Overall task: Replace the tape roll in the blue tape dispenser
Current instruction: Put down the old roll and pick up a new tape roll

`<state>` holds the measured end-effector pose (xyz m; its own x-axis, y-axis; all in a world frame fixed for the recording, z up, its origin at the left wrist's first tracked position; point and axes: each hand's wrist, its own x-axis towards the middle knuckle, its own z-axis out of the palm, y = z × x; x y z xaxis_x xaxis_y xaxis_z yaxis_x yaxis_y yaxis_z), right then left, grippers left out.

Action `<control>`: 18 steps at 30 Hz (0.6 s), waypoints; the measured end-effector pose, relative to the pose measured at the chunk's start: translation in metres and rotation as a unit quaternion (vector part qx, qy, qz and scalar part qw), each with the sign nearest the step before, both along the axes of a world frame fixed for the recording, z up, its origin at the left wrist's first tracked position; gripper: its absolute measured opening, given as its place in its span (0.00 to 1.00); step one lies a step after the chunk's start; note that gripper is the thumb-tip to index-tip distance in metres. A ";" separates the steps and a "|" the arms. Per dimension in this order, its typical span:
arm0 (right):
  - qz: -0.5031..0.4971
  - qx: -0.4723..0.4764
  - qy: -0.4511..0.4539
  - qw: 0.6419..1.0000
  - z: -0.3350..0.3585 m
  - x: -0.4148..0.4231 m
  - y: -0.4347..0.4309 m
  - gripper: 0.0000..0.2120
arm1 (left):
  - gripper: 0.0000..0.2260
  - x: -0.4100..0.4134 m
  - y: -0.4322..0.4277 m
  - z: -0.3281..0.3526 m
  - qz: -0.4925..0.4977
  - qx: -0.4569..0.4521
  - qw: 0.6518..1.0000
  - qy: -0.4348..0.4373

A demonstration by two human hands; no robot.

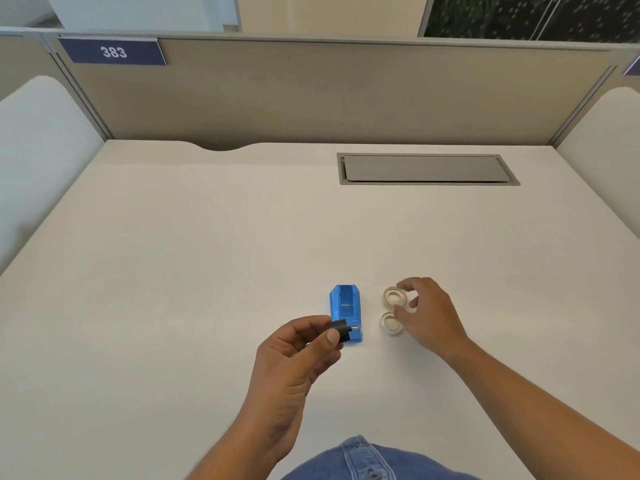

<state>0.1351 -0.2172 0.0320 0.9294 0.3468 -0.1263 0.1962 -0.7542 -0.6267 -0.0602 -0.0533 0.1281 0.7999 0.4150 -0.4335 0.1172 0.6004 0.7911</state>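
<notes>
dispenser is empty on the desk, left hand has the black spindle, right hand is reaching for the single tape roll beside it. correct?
Not quite: the head view shows two tape rolls, not one. The right hand is at the farther roll, and a nearer roll lies just below it. The rest holds: the blue dispenser sits empty on the desk, and the left hand holds the black spindle.

A pale desk (173, 254) fills the frame, with a grey cable hatch (424, 169) at upper right. A beige partition (329, 95) spans the top, bearing a navy "383" plate (113, 51) at upper left.
</notes>
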 end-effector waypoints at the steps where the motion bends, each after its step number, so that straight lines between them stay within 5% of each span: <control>1: 0.007 -0.017 0.008 1.000 0.001 0.004 0.002 0.19 | 0.12 0.000 0.000 0.000 0.000 0.000 1.000 0.001; 7: 0.038 -0.157 0.037 0.986 0.003 0.017 0.014 0.27 | 0.11 0.001 0.000 0.000 0.006 -0.007 1.000 -0.003; 18: 0.053 -0.150 0.000 0.987 0.009 0.011 0.016 0.22 | 0.13 -0.002 0.002 -0.002 0.022 -0.013 1.000 -0.005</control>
<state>0.1457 -0.2012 0.0409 0.8904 0.3884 -0.2375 0.2839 -0.8816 -0.3772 -0.0618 -0.0509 0.1263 0.7856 0.4387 -0.4362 0.0814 0.6257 0.7758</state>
